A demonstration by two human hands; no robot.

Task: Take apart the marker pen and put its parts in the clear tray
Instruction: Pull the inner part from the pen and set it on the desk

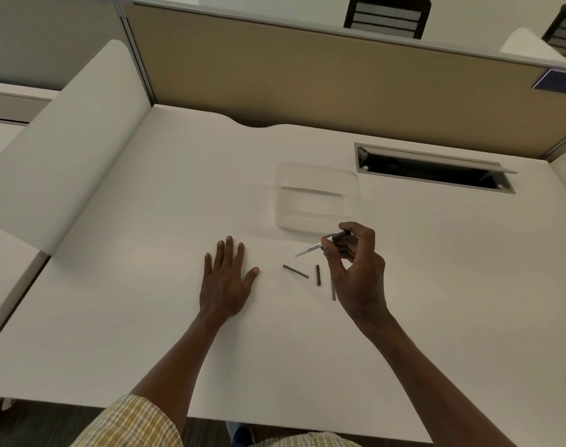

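Note:
My right hand [356, 269] holds a white marker pen [310, 249] with a black cap end [341, 235], pinched between thumb and fingers just above the desk. The pen slants down to the left. My left hand [227, 275] lies flat on the white desk, fingers spread, holding nothing. The clear tray [317, 196] stands on the desk just beyond my right hand, with nothing seen in it. Three thin dark rods lie on the desk between my hands: one slanted [295, 271], one upright [318, 274], one [334, 290] partly hidden by my right hand.
A recessed cable slot [436, 167] with a grey rim sits at the desk's back right. A tan partition [307, 85] runs along the back and a white panel [65, 140] along the left. Two chair backs show beyond the partition.

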